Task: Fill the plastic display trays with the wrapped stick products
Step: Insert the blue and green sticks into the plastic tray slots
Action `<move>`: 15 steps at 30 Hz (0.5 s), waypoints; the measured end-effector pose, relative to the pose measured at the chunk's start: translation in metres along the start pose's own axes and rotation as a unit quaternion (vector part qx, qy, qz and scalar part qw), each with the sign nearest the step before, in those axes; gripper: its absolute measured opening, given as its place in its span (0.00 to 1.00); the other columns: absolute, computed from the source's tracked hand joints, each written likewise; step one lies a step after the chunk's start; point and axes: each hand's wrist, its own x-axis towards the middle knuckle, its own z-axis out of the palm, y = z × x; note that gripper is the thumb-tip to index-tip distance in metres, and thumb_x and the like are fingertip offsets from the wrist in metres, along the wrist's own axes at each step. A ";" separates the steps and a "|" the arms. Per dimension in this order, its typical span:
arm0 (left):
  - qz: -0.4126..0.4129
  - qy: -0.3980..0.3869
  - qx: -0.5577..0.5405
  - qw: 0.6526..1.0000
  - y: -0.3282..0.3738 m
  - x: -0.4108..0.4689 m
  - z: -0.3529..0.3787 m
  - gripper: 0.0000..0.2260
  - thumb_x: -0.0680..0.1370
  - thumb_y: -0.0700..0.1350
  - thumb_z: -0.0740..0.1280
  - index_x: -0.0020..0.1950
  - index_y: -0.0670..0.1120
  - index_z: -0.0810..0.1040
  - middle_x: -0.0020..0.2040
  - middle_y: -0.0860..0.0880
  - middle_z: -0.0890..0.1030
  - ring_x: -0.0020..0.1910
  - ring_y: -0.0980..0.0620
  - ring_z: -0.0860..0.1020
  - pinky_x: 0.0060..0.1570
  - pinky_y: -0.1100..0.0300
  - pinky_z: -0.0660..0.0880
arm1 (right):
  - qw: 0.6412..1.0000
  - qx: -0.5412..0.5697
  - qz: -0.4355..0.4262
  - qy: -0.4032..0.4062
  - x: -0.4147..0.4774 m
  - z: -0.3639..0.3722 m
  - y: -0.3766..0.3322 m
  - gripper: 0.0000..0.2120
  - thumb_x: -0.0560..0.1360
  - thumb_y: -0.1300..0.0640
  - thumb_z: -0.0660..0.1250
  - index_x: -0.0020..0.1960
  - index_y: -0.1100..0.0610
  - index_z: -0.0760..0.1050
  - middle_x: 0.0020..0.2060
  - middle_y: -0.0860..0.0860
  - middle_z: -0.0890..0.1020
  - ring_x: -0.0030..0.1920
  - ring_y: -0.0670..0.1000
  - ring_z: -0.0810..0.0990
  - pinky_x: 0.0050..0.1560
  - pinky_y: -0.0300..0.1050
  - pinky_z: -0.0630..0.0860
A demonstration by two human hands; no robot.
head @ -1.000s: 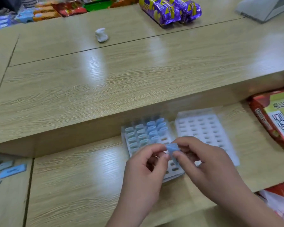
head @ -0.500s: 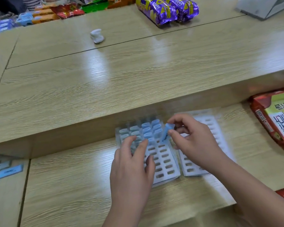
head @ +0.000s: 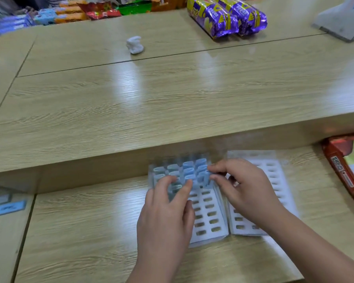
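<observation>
Two white plastic slotted trays sit side by side on the lower wooden shelf (head: 90, 231); I can't tell if their edges touch. The left tray (head: 207, 217) is part filled: pale blue wrapped sticks (head: 187, 170) stand upright in its far rows, while the near rows show bare slots. The right tray (head: 274, 180) shows bare slots wherever I can see it.

Right hand (head: 247, 193): the thumb and forefinger pinch one blue stick (head: 207, 177), held upright at the right edge of the filled rows. With the blur, I can't tell if it is seated in a slot. Left hand (head: 166, 217): the fingers are spread and fairly straight, their tips rest on the sticks at the left tray's left side, and they grip nothing.

On the upper wooden counter (head: 172, 99) I see two purple foil packs (head: 227, 17) at the far edge and a small white crumpled lump (head: 135, 44). A red snack bag (head: 339, 166) lies at the shelf's right end, and a blue label card (head: 8, 207) lies far left.
</observation>
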 end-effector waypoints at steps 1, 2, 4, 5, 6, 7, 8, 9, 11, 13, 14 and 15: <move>0.001 0.001 -0.003 1.000 0.000 0.000 0.000 0.20 0.71 0.46 0.74 0.63 0.55 0.81 0.62 0.49 0.76 0.49 0.48 0.76 0.29 0.59 0.74 | 1.000 -0.005 -0.009 0.004 0.000 0.001 0.001 0.08 0.77 0.49 0.66 0.53 0.48 0.81 0.45 0.37 0.82 0.46 0.42 0.79 0.40 0.43 0.78; 0.003 0.001 -0.006 1.000 0.000 0.000 0.000 0.21 0.71 0.46 0.75 0.63 0.55 0.81 0.61 0.48 0.76 0.49 0.48 0.77 0.29 0.59 0.74 | 1.000 -0.009 -0.015 0.008 0.001 0.001 0.002 0.08 0.77 0.49 0.66 0.53 0.48 0.81 0.45 0.37 0.82 0.46 0.41 0.79 0.40 0.43 0.78; 0.007 0.001 -0.012 1.000 0.000 0.000 -0.001 0.21 0.71 0.46 0.74 0.63 0.55 0.81 0.61 0.48 0.76 0.49 0.48 0.77 0.30 0.59 0.74 | 1.000 -0.008 -0.020 0.006 0.002 0.002 0.004 0.06 0.77 0.51 0.69 0.52 0.49 0.82 0.45 0.38 0.81 0.47 0.42 0.79 0.41 0.42 0.78; 0.008 0.000 -0.014 1.000 0.000 0.000 -0.001 0.20 0.71 0.46 0.74 0.63 0.55 0.81 0.61 0.48 0.76 0.48 0.48 0.77 0.30 0.59 0.74 | 0.999 -0.016 -0.028 0.001 0.003 0.002 0.004 0.06 0.76 0.52 0.70 0.52 0.49 0.82 0.46 0.38 0.82 0.48 0.42 0.79 0.42 0.43 0.78; 0.009 0.000 -0.014 1.000 0.000 0.000 -0.001 0.20 0.71 0.46 0.74 0.63 0.54 0.81 0.61 0.48 0.76 0.48 0.48 0.77 0.30 0.60 0.73 | 0.999 -0.033 -0.038 -0.004 0.002 0.003 0.005 0.06 0.75 0.53 0.72 0.51 0.50 0.83 0.46 0.40 0.82 0.48 0.43 0.79 0.42 0.44 0.78; 0.010 0.000 -0.013 1.000 0.000 0.000 -0.001 0.20 0.71 0.46 0.73 0.63 0.54 0.81 0.61 0.48 0.77 0.48 0.49 0.77 0.30 0.60 0.73 | 0.998 -0.050 -0.047 -0.007 0.002 0.003 0.005 0.06 0.74 0.55 0.73 0.51 0.50 0.84 0.46 0.41 0.82 0.48 0.44 0.80 0.41 0.44 0.79; 0.010 0.000 -0.011 1.000 -0.001 0.000 -0.001 0.20 0.71 0.46 0.74 0.63 0.54 0.81 0.61 0.48 0.77 0.48 0.49 0.77 0.31 0.60 0.73 | 0.996 -0.065 -0.053 -0.009 0.000 0.003 0.006 0.06 0.73 0.55 0.74 0.50 0.51 0.84 0.46 0.42 0.82 0.48 0.45 0.80 0.40 0.44 0.79; 0.010 0.001 -0.010 1.000 -0.001 -0.001 -0.001 0.20 0.71 0.46 0.74 0.63 0.54 0.81 0.61 0.48 0.76 0.49 0.49 0.77 0.31 0.60 0.73 | 0.995 -0.082 -0.057 -0.008 -0.001 0.003 0.008 0.07 0.72 0.56 0.75 0.50 0.51 0.84 0.46 0.42 0.83 0.47 0.45 0.80 0.39 0.43 0.79; 0.009 0.002 -0.007 1.000 -0.001 -0.001 0.000 0.20 0.71 0.45 0.74 0.63 0.54 0.81 0.61 0.48 0.76 0.49 0.49 0.77 0.31 0.59 0.73 | 0.991 -0.114 -0.066 -0.002 -0.004 0.003 0.009 0.06 0.73 0.57 0.76 0.49 0.51 0.82 0.44 0.42 0.83 0.45 0.46 0.80 0.36 0.44 0.78; 0.008 0.003 0.000 1.000 -0.002 0.000 0.001 0.20 0.71 0.46 0.73 0.63 0.54 0.81 0.61 0.48 0.76 0.49 0.49 0.77 0.30 0.59 0.74 | 0.986 -0.130 -0.100 0.007 -0.008 0.003 0.012 0.01 0.76 0.56 0.72 0.47 0.52 0.82 0.44 0.44 0.83 0.43 0.49 0.80 0.32 0.45 0.77; 0.009 0.003 0.003 1.000 -0.002 0.000 0.002 0.20 0.72 0.46 0.73 0.63 0.54 0.81 0.62 0.48 0.76 0.49 0.49 0.77 0.30 0.59 0.74 | 0.984 -0.137 -0.115 0.013 -0.010 0.004 0.012 0.04 0.77 0.55 0.69 0.47 0.53 0.82 0.45 0.44 0.83 0.43 0.50 0.81 0.31 0.45 0.76; 0.011 0.005 0.005 1.000 -0.002 -0.001 0.002 0.19 0.72 0.46 0.72 0.63 0.54 0.81 0.62 0.48 0.76 0.50 0.49 0.77 0.30 0.59 0.74 | 0.982 -0.142 -0.127 0.014 -0.012 0.004 0.013 0.06 0.78 0.54 0.67 0.47 0.53 0.82 0.46 0.45 0.83 0.43 0.50 0.80 0.30 0.44 0.76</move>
